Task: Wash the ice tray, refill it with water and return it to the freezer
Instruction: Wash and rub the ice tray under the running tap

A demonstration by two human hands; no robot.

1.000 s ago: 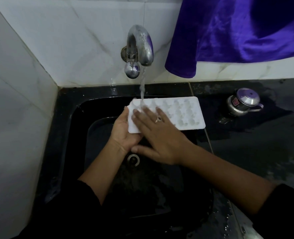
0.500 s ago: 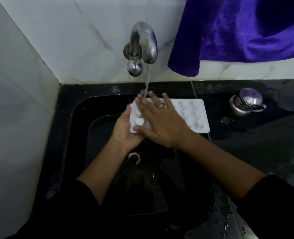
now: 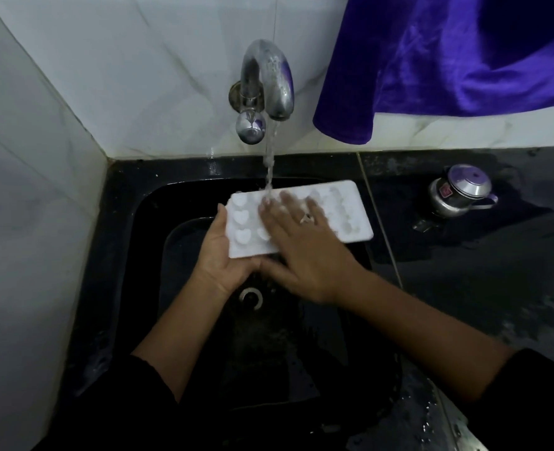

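Observation:
A white ice tray (image 3: 347, 216) with heart-shaped cells is held flat over the black sink (image 3: 123, 222), under the running tap (image 3: 266, 83). The water stream lands on the tray's far edge, near its middle. My left hand (image 3: 227, 265) grips the tray's left end from below, thumb on its left edge. My right hand (image 3: 301, 249) lies flat across the tray's middle, fingers spread and pressed on the cells, a ring on one finger.
A small steel pot with a lid (image 3: 461, 190) stands on the wet black counter (image 3: 496, 271) at the right. A purple cloth (image 3: 448, 60) hangs over the tiled wall at the top right. The drain (image 3: 251, 297) lies below my hands.
My right hand has slid to the right across the tray, uncovering the heart cells at its left end. The tray stays under the stream in my left hand.

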